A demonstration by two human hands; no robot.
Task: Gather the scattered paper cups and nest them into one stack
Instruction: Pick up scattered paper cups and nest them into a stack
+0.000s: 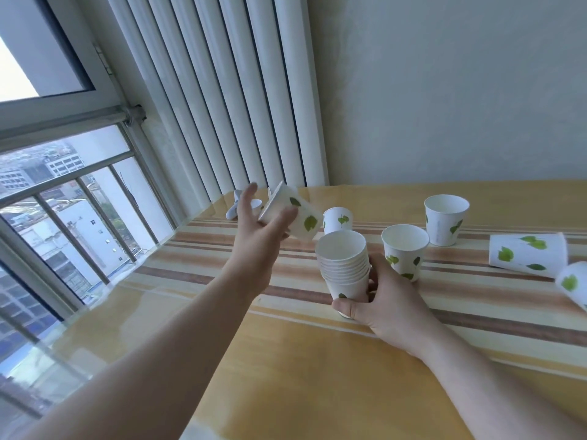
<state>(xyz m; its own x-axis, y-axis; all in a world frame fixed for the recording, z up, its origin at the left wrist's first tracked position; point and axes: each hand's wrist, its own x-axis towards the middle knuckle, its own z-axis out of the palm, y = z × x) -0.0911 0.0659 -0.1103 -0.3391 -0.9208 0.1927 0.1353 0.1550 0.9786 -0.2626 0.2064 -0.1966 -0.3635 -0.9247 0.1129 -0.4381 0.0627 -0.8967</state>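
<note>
Cups, paper, white with green leaf print, on a striped tablecloth [317, 360] beside a window [63, 185].

Right hand [384, 300] grips the stack [344, 265] low on its wall, thumb in front, fingers wrapped behind. Stack stands upright, mouth open to the top, several rims showing nested; whether its base touches the cloth I cannot tell.

Left hand [257, 227] holds a single cup [293, 215] up and to the left of the stack, clear of the table. Grasp is loose-looking: thumb across the cup's side, fingers spread, index extended past it. That cup lies tilted, its long axis running from upper left to lower right. One flat end faces the window side and the other points down toward the stack, which reads as bottom toward the stack, though I cannot be sure which end is the mouth.

Key relation: held cup sits near the stack's mouth but off to the left and above, axis not yet in line with the stack's upright axis. My reading is that the next move needs the left hand to swing the cup upright, bottom down, over the open mouth, then drop it in.

Left to gather:
- small cup [338, 220] upright just behind the stack
- cup [405, 250] upright just beside the right hand's fingers
- cup [446, 219] upright farther back
- cup on its side [527, 254] at right
- another cup [573, 284] at the right edge, cut off

Right hand is nearer all of these; left arm would have to cross.
</note>
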